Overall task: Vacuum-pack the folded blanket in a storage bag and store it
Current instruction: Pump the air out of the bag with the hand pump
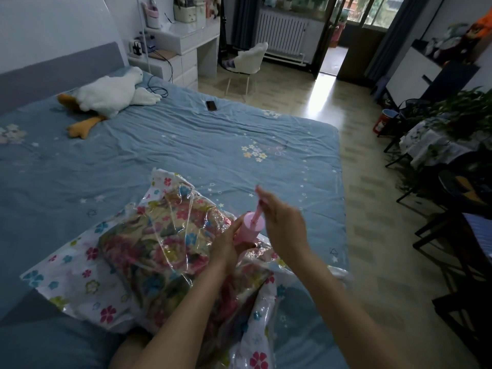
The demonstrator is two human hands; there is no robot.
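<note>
Because the air has to be drawn out through a valve in the bag wall, we keep the pink hand pump (249,227) standing upright on top of the storage bag (87,278), which lies on the blue bedsheet (186,134) just in front of us. Our left hand (229,246) wraps round the pump's barrel near its base, which we judge is to press it onto the valve and stop it tipping. Our right hand (282,222) is raised at the pump's rod (257,209); the hand is blurred, so we cannot tell whether its fingers grip the handle or merely rest against it.

The folded floral blanket (149,243) sits inside the bag, under clear plastic that is creased and loose, so we judge much air remains. A plush goose (106,95) and a phone (211,105) lie well apart, near the headboard.
</note>
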